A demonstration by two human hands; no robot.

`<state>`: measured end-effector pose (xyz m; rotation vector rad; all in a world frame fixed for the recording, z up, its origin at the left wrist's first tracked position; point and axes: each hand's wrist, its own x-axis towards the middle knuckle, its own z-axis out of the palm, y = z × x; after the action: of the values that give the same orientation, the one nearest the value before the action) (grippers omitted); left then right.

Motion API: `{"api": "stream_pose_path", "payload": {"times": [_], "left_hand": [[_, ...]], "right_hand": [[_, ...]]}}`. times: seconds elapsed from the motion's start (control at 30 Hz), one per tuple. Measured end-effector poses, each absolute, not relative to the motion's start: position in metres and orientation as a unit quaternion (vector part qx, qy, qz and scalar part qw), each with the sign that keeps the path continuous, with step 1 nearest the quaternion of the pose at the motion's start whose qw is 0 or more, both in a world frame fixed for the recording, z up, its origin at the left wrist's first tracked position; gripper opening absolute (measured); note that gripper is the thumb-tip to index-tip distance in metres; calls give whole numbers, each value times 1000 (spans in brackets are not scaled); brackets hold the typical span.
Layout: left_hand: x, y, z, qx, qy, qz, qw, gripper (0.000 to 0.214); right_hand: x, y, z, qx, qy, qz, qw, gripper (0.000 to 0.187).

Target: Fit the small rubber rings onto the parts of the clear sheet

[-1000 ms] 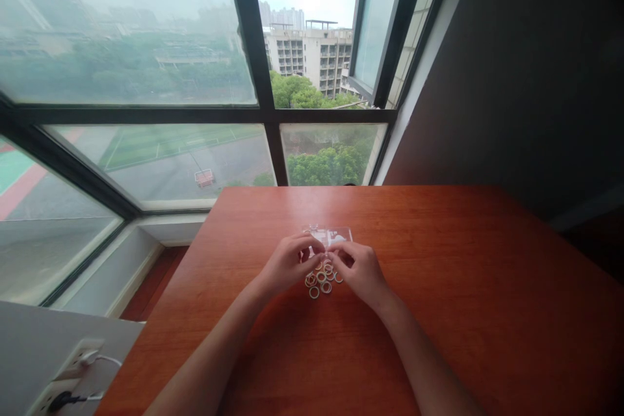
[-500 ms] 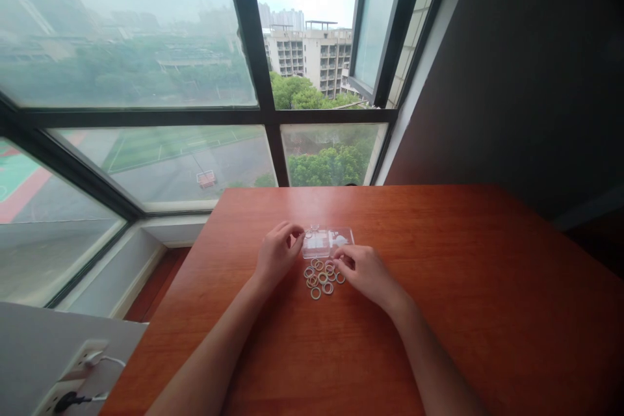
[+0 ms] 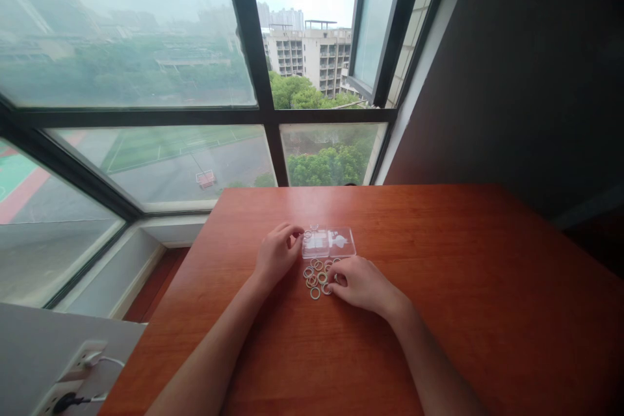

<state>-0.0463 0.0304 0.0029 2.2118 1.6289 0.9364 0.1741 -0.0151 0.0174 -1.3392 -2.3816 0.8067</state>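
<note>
Two halves of a clear plastic box [image 3: 342, 244] lie on the wooden table, white print on them. At the box's left edge is my left hand [image 3: 279, 252], its thumb and fingers curled together; a small ring [image 3: 307, 234] shows right at the fingertips. In front of the box several pale, thin rings [image 3: 315, 293] lie in a loose, overlapping cluster. My right hand [image 3: 359, 281] is over the cluster's right side, with thumb and index finger slightly apart beside a ring [image 3: 325, 288]. Its palm hides some of the rings.
The reddish-brown table [image 3: 439, 312] stretches widely to the right. Behind it stand dark-framed windows [image 3: 271, 116], one pane swung outward. Plugs sit in wall sockets [image 3: 78, 364] at the lower left.
My right hand has moved from the box's front edge toward me, over the nearer rings. The left hand stays almost still at the box.
</note>
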Motion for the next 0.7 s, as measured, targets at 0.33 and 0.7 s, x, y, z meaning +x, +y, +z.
{"api": "stream_pose_path", "payload": {"times": [0.33,0.7], "left_hand": [[-42,26,12,775,522,329,135,14],[-27,12,30,796,439,320,266,16]], "right_hand": [[170,-17,17,-453,-836,276,142,9],[173,-6,12,-536,-742,218,339,9]]}}
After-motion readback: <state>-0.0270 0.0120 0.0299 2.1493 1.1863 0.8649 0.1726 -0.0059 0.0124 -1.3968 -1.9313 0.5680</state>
